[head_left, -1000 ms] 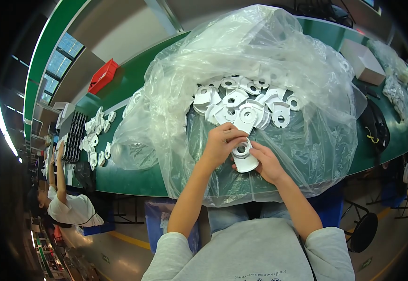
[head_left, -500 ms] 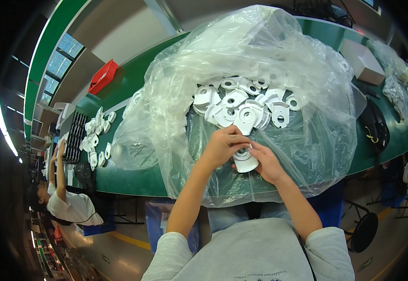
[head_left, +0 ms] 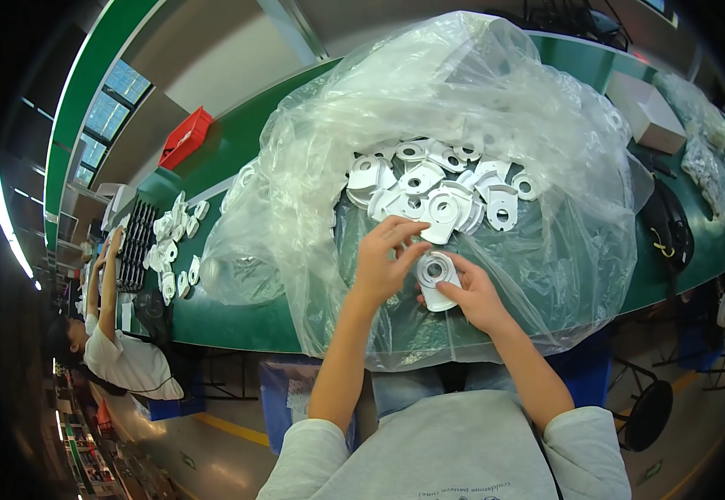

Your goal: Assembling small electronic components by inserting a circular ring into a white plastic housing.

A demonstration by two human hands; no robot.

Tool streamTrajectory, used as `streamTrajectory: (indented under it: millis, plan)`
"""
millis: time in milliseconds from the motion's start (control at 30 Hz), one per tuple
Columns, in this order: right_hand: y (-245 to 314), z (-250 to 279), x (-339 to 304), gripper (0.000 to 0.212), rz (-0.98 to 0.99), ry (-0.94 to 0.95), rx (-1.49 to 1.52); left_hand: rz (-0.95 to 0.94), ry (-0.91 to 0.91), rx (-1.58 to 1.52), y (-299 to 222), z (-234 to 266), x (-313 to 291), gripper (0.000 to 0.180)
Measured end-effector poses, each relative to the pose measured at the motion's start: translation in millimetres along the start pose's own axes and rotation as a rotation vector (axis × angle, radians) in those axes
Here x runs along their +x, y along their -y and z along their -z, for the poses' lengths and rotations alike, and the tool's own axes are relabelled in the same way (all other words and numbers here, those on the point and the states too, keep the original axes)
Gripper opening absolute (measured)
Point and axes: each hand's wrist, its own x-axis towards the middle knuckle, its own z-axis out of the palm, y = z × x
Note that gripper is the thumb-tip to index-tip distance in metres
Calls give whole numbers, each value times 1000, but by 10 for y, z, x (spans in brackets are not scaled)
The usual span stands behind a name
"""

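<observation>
My right hand (head_left: pixel 479 298) grips a white plastic part (head_left: pixel 435 271) by its side, thumb across its face. The part is flat with a round collar and a hole at its far end, and a plain curved near end. Just to its left is my left hand (head_left: pixel 385 260), thumb and fingers apart with nothing seen between them; its thumb tip is close to the collar. Beyond my hands lies a pile of similar white parts (head_left: pixel 419 180) in the mouth of a large clear plastic bag (head_left: pixel 321 142).
The bag spreads over a green table (head_left: pixel 237 321). At the left are more white parts (head_left: pixel 162 242), a stack of black trays (head_left: pixel 137 242), a red bin (head_left: pixel 186 139) and another person (head_left: pixel 129 358) with raised arms. A white box (head_left: pixel 644 112) and black bag (head_left: pixel 666 221) sit right.
My left hand has come off the held part and its fingers have spread. The right hand keeps hold of the part, whose ringed collar now shows fully.
</observation>
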Motion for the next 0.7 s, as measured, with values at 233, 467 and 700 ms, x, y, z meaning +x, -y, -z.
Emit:
streamTrajectory:
  millis: [233,467,700]
  plan:
    - [70,-28,-20,52,-10,-27,6,202,-264,-305,73,-29,-390,16]
    - [74,-66,-41,52,25,-30,-57,393,-221,-479,69,-144,-543,17]
    - [-30,-44,-39,30,45,9,-99,440,-178,-553,9,-220,-509,15]
